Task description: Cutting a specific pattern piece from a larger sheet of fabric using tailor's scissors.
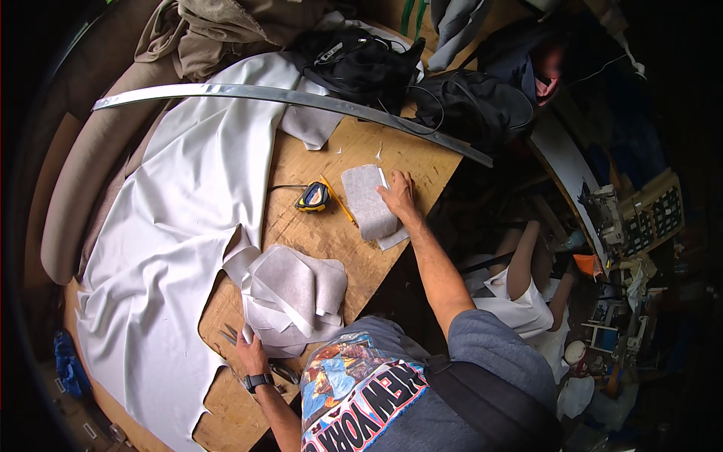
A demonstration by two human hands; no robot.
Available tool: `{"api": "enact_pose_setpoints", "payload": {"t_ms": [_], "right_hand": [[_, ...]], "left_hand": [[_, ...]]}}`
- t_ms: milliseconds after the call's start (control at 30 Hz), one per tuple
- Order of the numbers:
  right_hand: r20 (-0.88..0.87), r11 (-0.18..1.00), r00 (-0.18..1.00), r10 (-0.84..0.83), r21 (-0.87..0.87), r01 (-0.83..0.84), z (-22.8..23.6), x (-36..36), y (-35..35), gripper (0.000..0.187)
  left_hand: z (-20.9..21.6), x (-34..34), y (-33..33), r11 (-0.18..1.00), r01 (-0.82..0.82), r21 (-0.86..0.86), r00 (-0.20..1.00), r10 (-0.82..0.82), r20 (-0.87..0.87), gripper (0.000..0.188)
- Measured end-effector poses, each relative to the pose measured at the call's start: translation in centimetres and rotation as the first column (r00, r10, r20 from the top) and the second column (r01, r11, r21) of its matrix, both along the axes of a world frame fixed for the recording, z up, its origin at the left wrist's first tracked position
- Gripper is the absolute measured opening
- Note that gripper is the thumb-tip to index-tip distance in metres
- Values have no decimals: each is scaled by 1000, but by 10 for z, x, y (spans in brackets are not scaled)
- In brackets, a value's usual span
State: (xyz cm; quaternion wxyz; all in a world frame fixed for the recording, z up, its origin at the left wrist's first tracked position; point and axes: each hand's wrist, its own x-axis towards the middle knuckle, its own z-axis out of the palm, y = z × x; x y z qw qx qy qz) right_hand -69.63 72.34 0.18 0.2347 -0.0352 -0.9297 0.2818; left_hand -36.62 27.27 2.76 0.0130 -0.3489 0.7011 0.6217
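Observation:
My right hand [397, 192] grips the right edge of a folded piece of light grey fabric [367, 197], its thumb on top. A narrow white strip shows beside the thumb. My left hand [251, 354], wearing a dark watch, is closed over the middle of the scissors [228, 333]. Their blade tips stick out to the left of its fingers, and dark handle loops show right of the wrist. Touching that hand is a loose pile of grey fabric pieces [295, 290]. A yellow pencil [339, 200] and a black and yellow tape measure [312, 197] lie left of the folded piece.
White fabric [181, 218] drapes over the left of the wooden table [301, 235]. Across the far side runs a long metal straightedge [294, 96], with black bags [354, 64] behind it. Brown fabric rolls [98, 173] stand at left. The table's right edge drops toward clutter.

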Motion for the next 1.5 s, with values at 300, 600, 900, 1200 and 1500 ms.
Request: {"api": "enact_pose_setpoints", "payload": {"t_ms": [300, 600, 900, 1200, 1500], "right_hand": [[432, 980, 895, 112, -197, -28, 9, -7, -2, 30], [243, 578, 714, 657, -771, -269, 158, 57, -76, 26], [386, 614, 480, 788, -559, -558, 79, 114, -187, 47], [634, 663, 305, 711, -458, -593, 71, 135, -222, 69], [552, 632, 370, 747, -418, -653, 74, 131, -204, 42]], "left_hand": [[11, -6, 6, 962, 47, -268, 999, -45, 11, 37], [11, 0, 7, 985, 12, -174, 1000, -9, 18, 33], [18, 3, 10, 997, -77, 6, 997, 77, 26, 41], [31, -28, 62, 996, 11, -86, 995, -20, -99, 59], [14, -70, 61, 969, 169, 182, 974, -192, 117, 43]]}}
